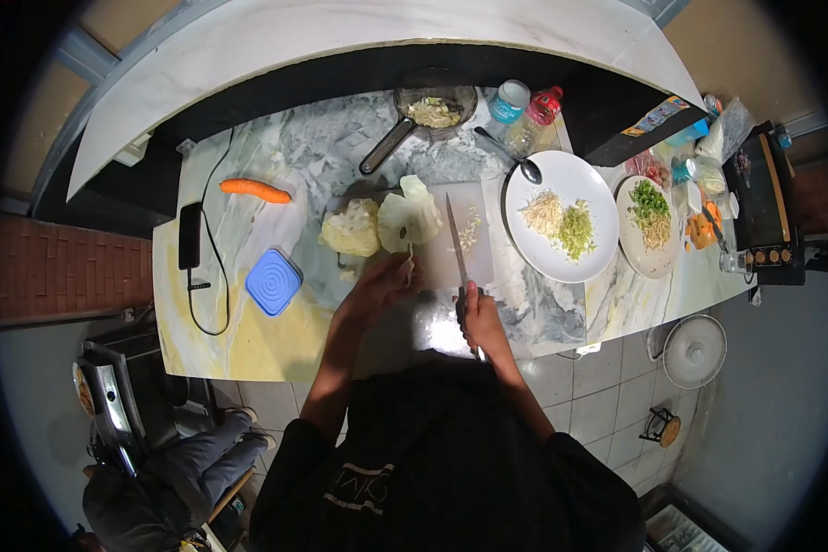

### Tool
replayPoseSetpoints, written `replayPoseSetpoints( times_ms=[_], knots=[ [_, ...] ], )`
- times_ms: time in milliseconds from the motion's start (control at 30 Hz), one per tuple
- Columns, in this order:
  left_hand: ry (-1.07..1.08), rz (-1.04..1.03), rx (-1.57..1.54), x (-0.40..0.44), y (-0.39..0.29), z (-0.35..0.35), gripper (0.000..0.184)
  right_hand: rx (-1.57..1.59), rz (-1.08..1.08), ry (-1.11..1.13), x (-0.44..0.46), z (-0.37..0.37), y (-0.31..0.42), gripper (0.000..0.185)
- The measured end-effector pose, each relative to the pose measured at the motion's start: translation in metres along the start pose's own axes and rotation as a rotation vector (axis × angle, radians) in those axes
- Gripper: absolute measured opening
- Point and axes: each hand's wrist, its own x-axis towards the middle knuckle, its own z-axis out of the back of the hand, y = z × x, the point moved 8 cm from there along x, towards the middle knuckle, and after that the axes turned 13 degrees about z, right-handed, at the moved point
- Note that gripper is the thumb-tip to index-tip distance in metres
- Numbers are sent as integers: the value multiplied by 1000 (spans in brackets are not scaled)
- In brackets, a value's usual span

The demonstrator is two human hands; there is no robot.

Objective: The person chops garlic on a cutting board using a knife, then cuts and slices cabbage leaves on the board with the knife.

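From where I stand, a good share of the cutting looks done. The large white plate (561, 170) carries a heap of pale shreds (542, 213) beside a heap of chopped light-green pieces (577, 230); the smaller plate (638, 262) just beside it holds chopped greens (649, 200) and more thin shreds. The pan (391, 143) at the back of the worktop (331, 129) has cut food in it too.

Some remains uncut, though — the carrot (255, 189) lies whole, well off to the left, and the cabbage chunk (350, 228) sits at the left end of the cutting board (477, 267), with the broad cabbage leaf (408, 216) right next to it. Small pale bits (469, 228) lie on the board, just right of the blade.

The right hand (480, 322) has its grip wrapped fully around the handle of the knife (454, 230), whose tip points away from the person. The left hand (385, 283) is near the leaf, its grip drawn in on what looks like a pale sliver (408, 261) — too shadowed for me to say what it is.
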Motion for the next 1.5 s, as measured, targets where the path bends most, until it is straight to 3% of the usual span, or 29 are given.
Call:
replayPoseSetpoints(
  times_ms=[100, 200, 267, 400, 467, 567, 700, 767, 867, 1100, 1200, 1267, 1367, 1500],
  knots=[
    [-106, 62, 14, 9, 4, 3, 22, -12, 14, -6, -3, -1, 4, 69],
    [-220, 48, 247, 16, 2, 0, 17, -3, 11, 46, -8, -4, 3, 70],
    [-407, -44, 738, 13, -12, -10, 15, 2, -7, 58, -9, -1, -2, 70],
    [-411, -158, 992, 26, -15, -33, 17, 33, 11, 26, -5, 7, -6, 71],
    [-551, -607, 1439, 27, -22, -51, 19, 1, -16, 33, -3, 9, -9, 71],
    [-623, -436, 1560, 51, -10, -41, 21, 44, 10, 14, -2, 8, -16, 67],
    [-637, -361, 1561, 58, -9, -36, 18, 66, 38, -9, -2, 9, -13, 65],
    [-661, -213, 1616, 58, -8, -35, 17, 122, -24, -1, -5, 7, -16, 64],
    [-678, -359, 1622, 59, -2, -30, 18, 98, -51, 11, -5, 8, -15, 64],
    [-698, -386, 1593, 49, -3, -36, 19, 53, 15, -1, 0, 8, -9, 63],
    [-691, -386, 1488, 35, -13, -38, 21, 65, 61, -21, 3, 6, -6, 71],
    [-713, -550, 1340, 7, -34, -40, 25, 67, 31, -11, 1, 9, -2, 71],
    [-751, -405, 1095, -23, -56, -2, 27, 115, -6, 15, 0, 11, -3, 65],
    [-824, -349, 1084, -71, -75, 45, 24, 85, 29, -5, 3, 9, -6, 68]
  ],
)
